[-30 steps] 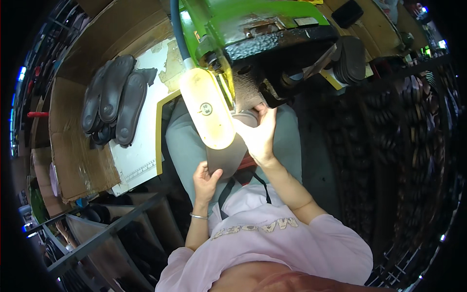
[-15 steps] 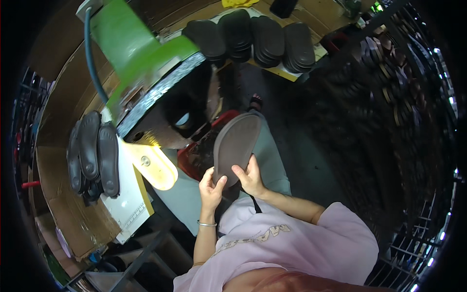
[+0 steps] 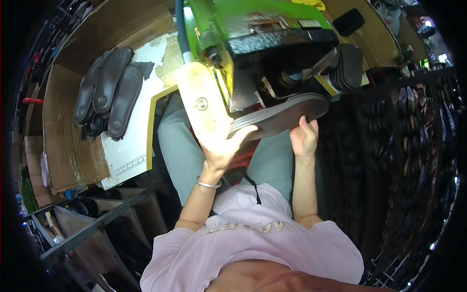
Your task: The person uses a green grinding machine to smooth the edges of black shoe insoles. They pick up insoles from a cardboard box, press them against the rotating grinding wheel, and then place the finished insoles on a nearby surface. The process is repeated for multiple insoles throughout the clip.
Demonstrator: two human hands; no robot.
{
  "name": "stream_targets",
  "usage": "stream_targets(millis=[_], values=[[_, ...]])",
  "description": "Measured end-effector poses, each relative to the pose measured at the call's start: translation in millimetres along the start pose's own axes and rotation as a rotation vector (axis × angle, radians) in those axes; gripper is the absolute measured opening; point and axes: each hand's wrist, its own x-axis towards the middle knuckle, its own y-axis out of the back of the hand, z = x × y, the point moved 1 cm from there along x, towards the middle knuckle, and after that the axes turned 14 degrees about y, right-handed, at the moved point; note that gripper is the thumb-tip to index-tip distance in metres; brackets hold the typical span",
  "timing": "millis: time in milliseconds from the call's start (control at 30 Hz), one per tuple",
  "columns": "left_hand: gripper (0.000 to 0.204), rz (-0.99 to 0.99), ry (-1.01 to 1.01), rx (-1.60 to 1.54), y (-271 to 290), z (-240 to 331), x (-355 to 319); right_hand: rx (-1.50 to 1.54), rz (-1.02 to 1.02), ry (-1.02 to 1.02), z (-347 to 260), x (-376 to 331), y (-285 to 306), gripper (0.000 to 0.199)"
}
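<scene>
Left hand (image 3: 221, 152): I'm seeing it clamping the sole's left end, on the near side of the green machine (image 3: 228, 14).
Right hand (image 3: 304, 141): it's pinching the opposite end, well apart from the left; I'm judging this wide grip is helping steer such a long piece.
Sole (image 3: 284, 121): it's lying crosswise and tilted, just before the machine's dark underside; I'm not managing to tell whether they're touching.
Lamp (image 3: 202, 85): it's glowing at the machine's left, partly covering the left hand, probably sitting there for lighting the sole's edge.
Tabletop (image 3: 126, 156): it's extending left of the machine, carrying piled footbeds (image 3: 112, 90), presumably waiting within easy reach.
Stacked soles (image 3: 350, 68): they're standing right of the machine, seemingly nested for saving room.
</scene>
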Motion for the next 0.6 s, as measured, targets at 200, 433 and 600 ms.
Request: stream_targets(millis=[200, 433, 600], values=[[0.045, 0.008, 0.058, -0.067, -1, 3, 16, -0.098, 0.053, 0.052, 16, 7, -9, 0.04], [0.036, 0.025, 0.374, -0.227, 62, -2, 14, -0.035, -0.112, -0.053, 47, -34, -33, 0.033], [0.046, 0.049, 0.06, -0.109, 93, -23, -5, 0.024, -0.227, -0.149, 60, -55, -33, 0.03]])
